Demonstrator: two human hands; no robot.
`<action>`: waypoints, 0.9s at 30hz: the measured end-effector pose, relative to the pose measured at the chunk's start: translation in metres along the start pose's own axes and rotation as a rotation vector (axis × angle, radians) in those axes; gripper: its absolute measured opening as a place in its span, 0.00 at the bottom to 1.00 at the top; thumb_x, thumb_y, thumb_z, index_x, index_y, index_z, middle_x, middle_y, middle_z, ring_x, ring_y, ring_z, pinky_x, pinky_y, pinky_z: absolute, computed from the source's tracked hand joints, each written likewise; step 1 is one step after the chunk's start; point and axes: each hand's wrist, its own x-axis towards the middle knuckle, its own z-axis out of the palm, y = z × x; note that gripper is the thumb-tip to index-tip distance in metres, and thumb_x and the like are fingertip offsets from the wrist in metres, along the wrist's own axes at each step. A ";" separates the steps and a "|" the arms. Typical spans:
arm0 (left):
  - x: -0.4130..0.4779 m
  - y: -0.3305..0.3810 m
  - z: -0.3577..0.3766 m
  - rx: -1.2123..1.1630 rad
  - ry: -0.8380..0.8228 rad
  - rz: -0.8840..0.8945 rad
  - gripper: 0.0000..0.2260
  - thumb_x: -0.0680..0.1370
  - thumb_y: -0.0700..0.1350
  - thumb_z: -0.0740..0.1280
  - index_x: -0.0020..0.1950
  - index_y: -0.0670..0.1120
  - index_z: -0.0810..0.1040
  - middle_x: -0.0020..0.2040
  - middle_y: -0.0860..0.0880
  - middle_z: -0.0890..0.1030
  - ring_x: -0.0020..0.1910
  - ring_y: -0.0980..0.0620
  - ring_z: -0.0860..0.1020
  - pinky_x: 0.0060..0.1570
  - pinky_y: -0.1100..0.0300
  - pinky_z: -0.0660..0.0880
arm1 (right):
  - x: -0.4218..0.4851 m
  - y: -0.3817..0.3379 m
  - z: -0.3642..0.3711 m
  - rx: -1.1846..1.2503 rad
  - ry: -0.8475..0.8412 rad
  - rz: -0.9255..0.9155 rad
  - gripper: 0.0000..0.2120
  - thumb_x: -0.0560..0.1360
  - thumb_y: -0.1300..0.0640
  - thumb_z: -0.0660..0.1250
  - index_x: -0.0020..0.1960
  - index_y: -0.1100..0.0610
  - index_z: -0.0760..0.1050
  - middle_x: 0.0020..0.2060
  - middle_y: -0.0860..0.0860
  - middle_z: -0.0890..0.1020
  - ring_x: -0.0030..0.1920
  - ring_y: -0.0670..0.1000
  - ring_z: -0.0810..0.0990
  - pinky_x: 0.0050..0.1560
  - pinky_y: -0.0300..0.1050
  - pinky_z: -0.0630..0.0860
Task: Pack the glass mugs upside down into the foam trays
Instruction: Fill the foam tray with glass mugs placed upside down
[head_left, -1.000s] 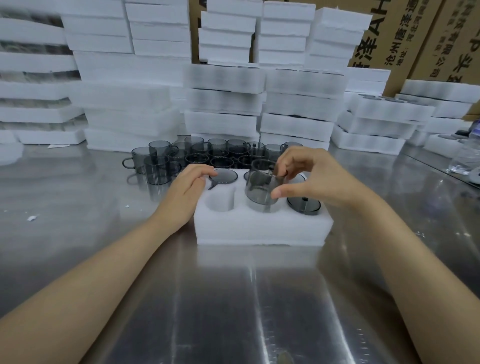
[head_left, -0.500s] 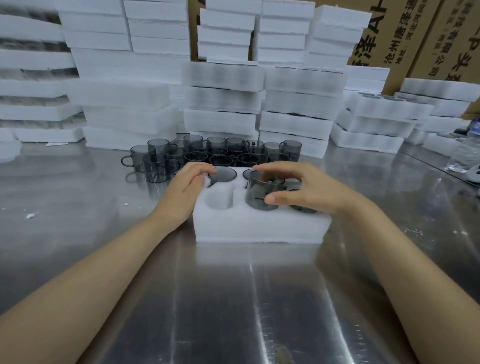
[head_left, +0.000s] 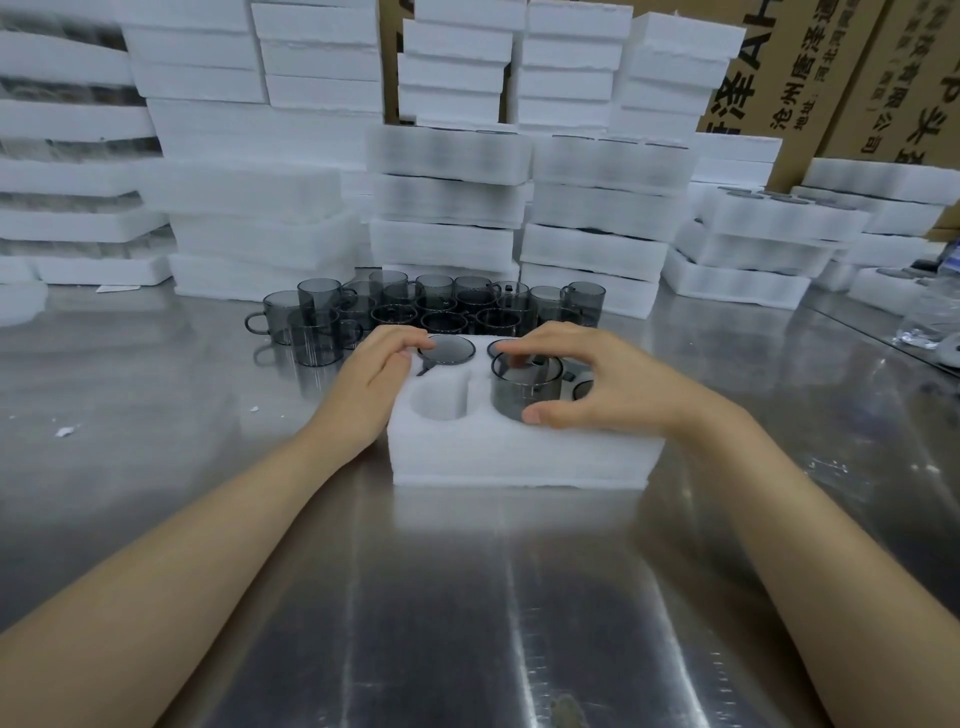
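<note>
R hand (head_left: 597, 384) clamps glass mug (head_left: 524, 389), thumb in front, fingers over top; mug stands partway in foam tray (head_left: 519, 457) mid pocket. L hand (head_left: 374, 379) rests relaxed on tray's left edge. Empty pocket (head_left: 439, 397) beside mug; steel table (head_left: 467, 597) in front.

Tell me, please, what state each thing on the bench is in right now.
Right hand, grips the front mug from above.
Front mug, half sunk in its pocket.
Left hand, rests on the foam tray's left edge.
Back-left mug, sunk flush.
Front-left pocket, empty.
Loose mugs, upright behind the tray.
</note>
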 end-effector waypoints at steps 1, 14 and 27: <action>0.000 0.000 0.000 0.000 -0.001 -0.001 0.15 0.81 0.32 0.54 0.59 0.40 0.78 0.61 0.47 0.75 0.64 0.52 0.71 0.66 0.63 0.63 | 0.000 0.000 0.000 0.034 -0.004 0.011 0.24 0.72 0.50 0.73 0.67 0.48 0.74 0.55 0.39 0.77 0.60 0.38 0.73 0.65 0.36 0.66; 0.000 -0.001 0.000 0.005 0.001 -0.005 0.14 0.82 0.34 0.54 0.59 0.41 0.78 0.61 0.48 0.75 0.63 0.55 0.71 0.62 0.72 0.62 | 0.003 0.006 -0.003 0.132 -0.048 0.071 0.22 0.63 0.43 0.72 0.57 0.37 0.77 0.53 0.39 0.71 0.64 0.42 0.66 0.64 0.26 0.57; 0.000 -0.003 0.002 -0.003 0.008 -0.010 0.15 0.81 0.33 0.54 0.59 0.42 0.78 0.61 0.49 0.75 0.62 0.56 0.71 0.61 0.72 0.63 | 0.013 0.006 -0.009 -0.017 -0.235 0.163 0.26 0.60 0.35 0.70 0.58 0.29 0.73 0.59 0.37 0.65 0.68 0.44 0.60 0.70 0.40 0.54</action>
